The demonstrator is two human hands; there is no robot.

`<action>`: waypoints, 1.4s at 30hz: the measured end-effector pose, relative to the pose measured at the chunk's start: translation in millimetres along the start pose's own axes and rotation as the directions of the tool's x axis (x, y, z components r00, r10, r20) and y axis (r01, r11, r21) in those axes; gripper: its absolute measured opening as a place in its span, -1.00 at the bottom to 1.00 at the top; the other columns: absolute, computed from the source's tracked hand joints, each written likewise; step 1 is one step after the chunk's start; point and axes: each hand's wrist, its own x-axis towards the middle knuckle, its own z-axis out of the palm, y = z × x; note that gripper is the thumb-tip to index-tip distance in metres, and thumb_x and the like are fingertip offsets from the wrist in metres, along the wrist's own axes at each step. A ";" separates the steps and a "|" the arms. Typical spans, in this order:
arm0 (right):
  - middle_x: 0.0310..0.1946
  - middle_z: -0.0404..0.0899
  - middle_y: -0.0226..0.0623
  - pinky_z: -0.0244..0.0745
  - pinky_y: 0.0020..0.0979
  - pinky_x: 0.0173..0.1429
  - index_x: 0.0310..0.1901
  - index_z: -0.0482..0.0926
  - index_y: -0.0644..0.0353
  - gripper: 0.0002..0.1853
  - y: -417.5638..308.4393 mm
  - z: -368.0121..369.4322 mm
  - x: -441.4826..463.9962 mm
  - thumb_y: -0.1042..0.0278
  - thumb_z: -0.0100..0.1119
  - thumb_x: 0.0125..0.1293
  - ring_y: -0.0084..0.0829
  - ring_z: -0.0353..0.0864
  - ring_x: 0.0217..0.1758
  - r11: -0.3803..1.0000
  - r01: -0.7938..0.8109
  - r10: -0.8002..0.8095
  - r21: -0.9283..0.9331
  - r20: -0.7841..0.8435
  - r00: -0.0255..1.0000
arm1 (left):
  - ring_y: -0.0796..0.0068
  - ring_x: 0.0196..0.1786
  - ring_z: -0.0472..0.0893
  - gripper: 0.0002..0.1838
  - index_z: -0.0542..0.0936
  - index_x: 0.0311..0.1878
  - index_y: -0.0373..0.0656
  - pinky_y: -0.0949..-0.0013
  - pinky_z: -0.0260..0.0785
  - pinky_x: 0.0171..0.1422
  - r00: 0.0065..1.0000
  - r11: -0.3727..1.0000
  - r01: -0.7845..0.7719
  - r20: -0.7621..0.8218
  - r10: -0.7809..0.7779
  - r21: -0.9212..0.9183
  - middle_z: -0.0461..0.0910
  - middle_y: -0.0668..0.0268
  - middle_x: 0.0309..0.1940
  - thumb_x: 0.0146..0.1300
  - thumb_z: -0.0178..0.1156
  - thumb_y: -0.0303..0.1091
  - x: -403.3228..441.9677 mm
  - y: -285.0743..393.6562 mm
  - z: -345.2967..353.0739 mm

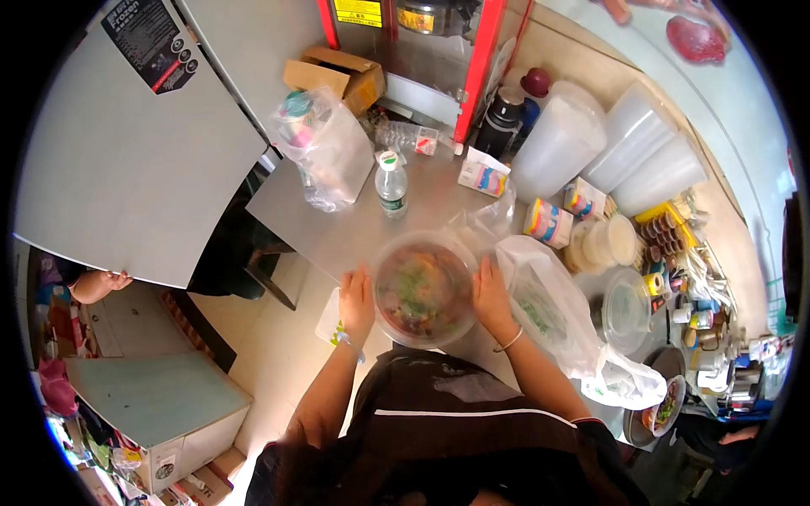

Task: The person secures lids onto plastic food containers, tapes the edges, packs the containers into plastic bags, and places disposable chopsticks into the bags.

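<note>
From my remote feed, I see two bare hands on either side of a round clear plastic bowl (432, 339), directly in front of the wearer's dark-clothed torso. The bowl appears covered by a hazy lid; beneath it lies reddish-brown food (443, 274) topped with chopped green herbs (412, 293). It sits at the near edge of a stainless-steel table (291, 215); I cannot tell whether its base rests there or is lifted.

The left hand (358, 297) lies along the bowl's left side, fingers straight and close together. The right hand (491, 291) mirrors it on the right side, fingers likewise extended. I cannot make out how firmly either one presses.

Just behind the bowl stands a green-capped water bottle (391, 187). Behind it to the left is a filled white plastic bag (336, 152), with an open cardboard box (325, 80) farther back. Behind it to the right are a tissue pack (485, 179) and a black thermos (499, 126). Just right of the bowl, a translucent carrier bag (561, 287) shows something green inside. Well to the bowl's left, another person's hand (105, 282) touches the edge of a pale refrigerator door (143, 160).
</note>
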 end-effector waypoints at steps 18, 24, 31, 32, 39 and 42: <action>0.31 0.17 -0.13 0.08 -0.17 0.36 0.28 0.22 0.27 -0.44 -19.0 38.4 56.6 0.17 -0.04 0.31 -0.09 0.16 0.35 0.852 0.518 -0.519 -0.082 0.015 0.855 | 0.03 0.27 0.27 -0.45 0.13 0.35 -0.24 0.03 0.12 0.32 0.886 0.904 -0.345 0.406 0.225 0.252 0.23 0.01 0.27 0.37 -0.12 -0.18 54.9 20.6 31.7; 0.39 0.02 -0.01 -0.01 -0.20 0.45 0.33 0.10 0.35 -0.34 10.9 18.4 -7.4 0.21 0.03 0.29 -0.03 0.02 0.43 0.897 0.308 -0.285 0.317 -0.117 0.951 | -0.08 0.45 -0.05 -0.28 0.07 0.38 -0.32 -0.08 -0.23 0.47 0.971 0.938 -0.237 0.052 0.232 0.253 -0.04 -0.10 0.40 0.29 0.03 -0.09 -31.5 20.5 8.9; 0.39 0.02 -0.02 0.00 -0.21 0.44 0.33 0.09 0.37 -0.33 11.6 17.4 -22.6 0.25 0.08 0.26 -0.05 0.04 0.43 0.939 0.296 -0.287 0.176 -0.079 0.955 | -0.08 0.48 -0.17 -0.16 0.07 0.35 -0.41 -0.10 -0.29 0.47 0.977 0.883 -0.209 0.130 0.169 0.421 -0.13 -0.14 0.41 0.20 0.15 -0.02 -51.1 31.0 17.7; 0.39 0.03 -0.02 0.00 -0.20 0.44 0.32 0.10 0.37 -0.33 10.8 17.7 -25.4 0.25 0.09 0.26 -0.05 0.04 0.43 0.942 0.284 -0.276 0.177 -0.072 0.959 | -0.08 0.48 -0.17 -0.15 0.08 0.35 -0.42 -0.11 -0.29 0.47 0.979 0.874 -0.195 0.138 0.147 0.446 -0.13 -0.14 0.41 0.19 0.15 -0.01 -53.6 32.6 16.6; 0.38 0.05 -0.08 -0.01 -0.21 0.44 0.28 0.19 0.34 -0.35 1.7 15.8 26.2 0.07 0.03 0.29 -0.09 0.00 0.45 0.890 0.456 -0.456 -0.015 -0.048 0.889 | -0.01 0.48 -0.13 -0.21 0.20 0.36 -0.16 -0.20 -0.38 0.45 0.785 0.707 -0.581 0.507 0.356 0.404 -0.02 0.03 0.42 0.19 0.07 0.15 -70.8 86.9 27.6; 0.39 0.03 -0.06 -0.08 -0.20 0.46 0.32 0.13 0.32 -0.30 -2.9 25.2 49.8 -0.06 -0.08 0.32 -0.09 -0.01 0.45 0.914 0.405 -0.389 -0.023 0.234 0.891 | 0.03 0.46 -0.01 -0.28 0.28 0.35 0.06 -0.28 -0.32 0.43 0.645 0.544 -0.748 0.610 0.460 0.381 0.08 0.15 0.41 0.18 0.04 0.20 -74.7 67.5 58.3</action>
